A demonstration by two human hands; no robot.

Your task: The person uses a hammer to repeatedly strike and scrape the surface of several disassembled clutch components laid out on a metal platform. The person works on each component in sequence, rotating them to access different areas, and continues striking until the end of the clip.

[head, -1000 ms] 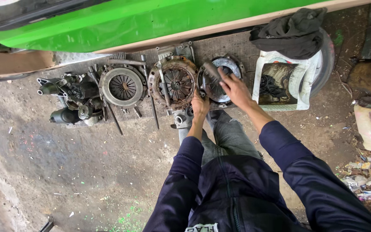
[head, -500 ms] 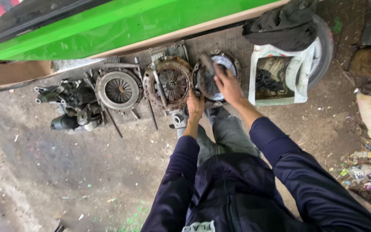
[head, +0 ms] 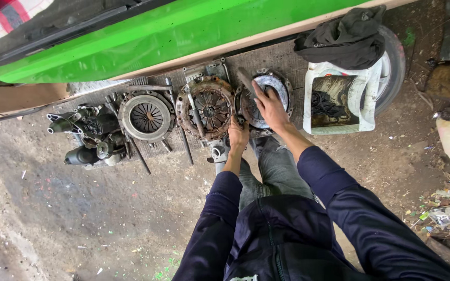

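Right hand (head: 270, 106) unmoved — flat on clutch disc (head: 272, 99)

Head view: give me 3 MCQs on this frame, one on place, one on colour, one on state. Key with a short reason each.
1. Where does the right hand rest?
A. on the round disc right of the rusty clutch plate
B. on the dark cloth
C. on the dirt ground

2. What colour is the vehicle body panel above the parts?
A. red
B. green
C. white

3. How does the dark cloth lie?
A. folded flat on the ground
B. draped in a heap over the tyre and white container
C. held in the left hand

Key: 1 A, the palm lies on the disc's face. 2 B, the panel is bright green. 3 B, it sits bunched on top of them; the left hand is at the rusty plate's lower edge.
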